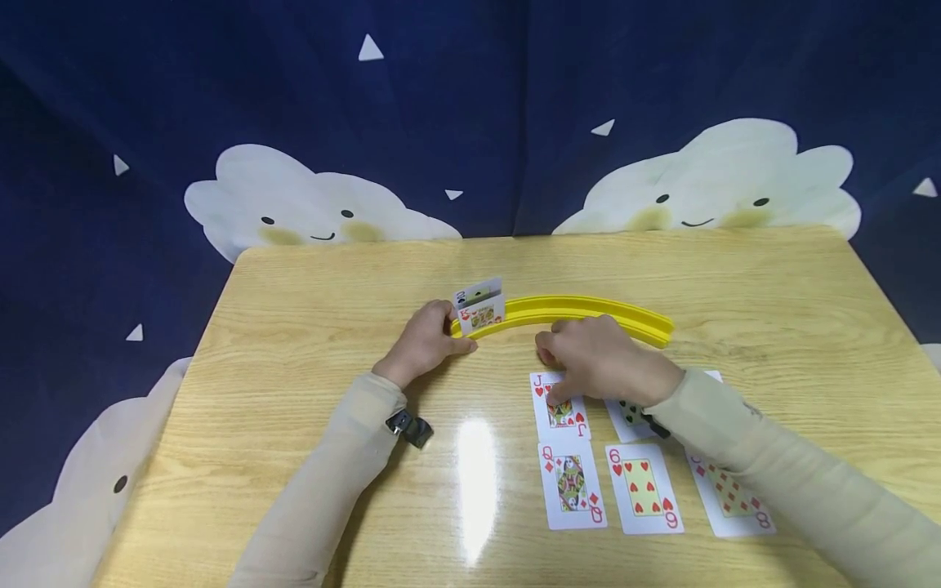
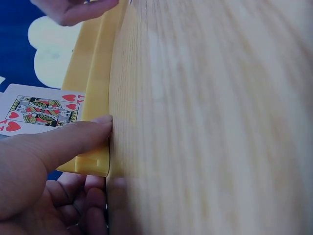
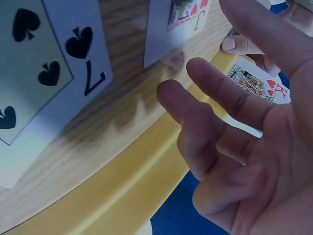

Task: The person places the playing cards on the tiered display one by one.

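A curved yellow card holder (image 1: pixel 588 307) lies on the table. My left hand (image 1: pixel 425 339) grips its left end, thumb along the near side and fingers curled at the far side. The king of hearts (image 1: pixel 482 315) stands in the holder by that hand, with a black-suited card (image 1: pixel 478 291) behind it. My right hand (image 1: pixel 606 359) is over the jack of hearts (image 1: pixel 560 412), its fingers loosely bent and holding nothing in the right wrist view. The head view does not show whether its thumb touches the jack. A seven of spades (image 3: pixel 80 54) lies partly under the right hand and wrist.
Nearer me lie the queen of diamonds (image 1: pixel 573 486), six of hearts (image 1: pixel 644 490) and eight of diamonds (image 1: pixel 731 498), the last partly covered by my right sleeve. Another card's corner (image 1: pixel 715 376) shows beyond that sleeve. A dark blue cloud-patterned cloth (image 1: pixel 470 98) hangs behind the wooden table (image 1: pixel 331 286).
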{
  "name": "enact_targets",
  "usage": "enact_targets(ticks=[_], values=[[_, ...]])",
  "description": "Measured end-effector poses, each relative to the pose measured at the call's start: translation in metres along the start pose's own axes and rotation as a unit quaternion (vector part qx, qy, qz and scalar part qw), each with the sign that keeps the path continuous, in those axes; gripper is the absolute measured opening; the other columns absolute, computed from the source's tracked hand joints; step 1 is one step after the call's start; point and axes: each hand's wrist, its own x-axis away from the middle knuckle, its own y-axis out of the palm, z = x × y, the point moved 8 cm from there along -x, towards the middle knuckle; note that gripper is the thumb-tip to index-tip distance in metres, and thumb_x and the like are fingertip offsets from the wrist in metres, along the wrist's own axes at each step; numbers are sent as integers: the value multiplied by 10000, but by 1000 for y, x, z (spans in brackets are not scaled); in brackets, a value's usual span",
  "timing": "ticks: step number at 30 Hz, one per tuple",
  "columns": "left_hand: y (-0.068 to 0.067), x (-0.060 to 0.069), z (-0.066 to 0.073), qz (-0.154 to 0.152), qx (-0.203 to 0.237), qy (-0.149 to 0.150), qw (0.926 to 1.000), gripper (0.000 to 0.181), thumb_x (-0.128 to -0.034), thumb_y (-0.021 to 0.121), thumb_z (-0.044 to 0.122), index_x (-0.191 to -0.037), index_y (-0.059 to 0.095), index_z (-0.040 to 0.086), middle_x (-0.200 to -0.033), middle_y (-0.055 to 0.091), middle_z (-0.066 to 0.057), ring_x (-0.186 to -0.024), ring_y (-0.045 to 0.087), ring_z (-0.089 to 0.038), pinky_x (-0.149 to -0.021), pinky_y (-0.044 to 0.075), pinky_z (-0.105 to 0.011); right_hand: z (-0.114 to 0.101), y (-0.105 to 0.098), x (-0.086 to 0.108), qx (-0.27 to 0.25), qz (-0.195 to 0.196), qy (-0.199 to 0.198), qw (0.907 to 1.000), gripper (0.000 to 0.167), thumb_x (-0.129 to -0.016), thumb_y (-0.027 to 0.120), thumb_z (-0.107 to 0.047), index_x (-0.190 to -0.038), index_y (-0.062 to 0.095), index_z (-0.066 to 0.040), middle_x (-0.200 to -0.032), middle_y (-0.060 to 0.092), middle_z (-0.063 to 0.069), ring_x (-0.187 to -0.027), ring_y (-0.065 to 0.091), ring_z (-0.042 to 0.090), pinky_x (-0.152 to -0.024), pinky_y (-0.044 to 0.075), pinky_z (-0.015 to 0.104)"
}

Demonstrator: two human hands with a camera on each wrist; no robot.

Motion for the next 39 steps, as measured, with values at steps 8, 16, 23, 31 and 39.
enact_targets(ticks=[8, 16, 23, 31, 39], values=[[-1, 0, -1, -7, 6, -13, 10000, 362, -927, 892, 117, -1111, 617, -30, -1133, 590, -145, -1002, 563, -268, -842, 471, -353, 1, 10, 2, 299, -238, -55, 9993, 595, -743, 998, -499, -1016, 586, -169, -870, 522, -3, -706, 502, 200, -665, 413, 348], [1, 2, -2, -1, 31, -23, 10000, 353, -918, 897, 112, -1072, 607, -19, -1123, 593, -147, -999, 566, -271, -837, 473, -355, -1, 15, 1, 388, -177, -93, 9990, 592, -743, 1007, -486, -1004, 594, -152, -889, 522, -12, -715, 517, 191, -661, 438, 348], [1, 2, -1, 12, 7, -5, 10000, 349, -918, 897, 115, -1063, 607, -11, -1102, 586, -137, -990, 560, -266, -821, 463, -350, -3, 15, 1, 428, -35, -261, 9987, 566, -762, 1006, -443, -1025, 626, -116, -879, 533, -16, -724, 527, 175, -663, 458, 347], [1, 0, 0, 26, 10, 14, 10000, 341, -918, 897, 109, -1071, 621, -18, -1126, 606, -144, -1002, 571, -264, -834, 471, -352, -1, 14, 2, 348, 104, -289, 9989, 554, -774, 1000, -419, -1033, 627, -103, -859, 527, -17, -721, 513, 170, -642, 431, 321], [0, 1, 0, 23, 12, 8, 10000, 345, -929, 890, 111, -1103, 626, -28, -1131, 599, -146, -1005, 570, -265, -836, 474, -348, 1, 15, 1, 200, 122, -243, 9994, 537, -783, 997, -398, -1012, 607, -109, -873, 527, -10, -735, 514, 180, -656, 427, 326]])
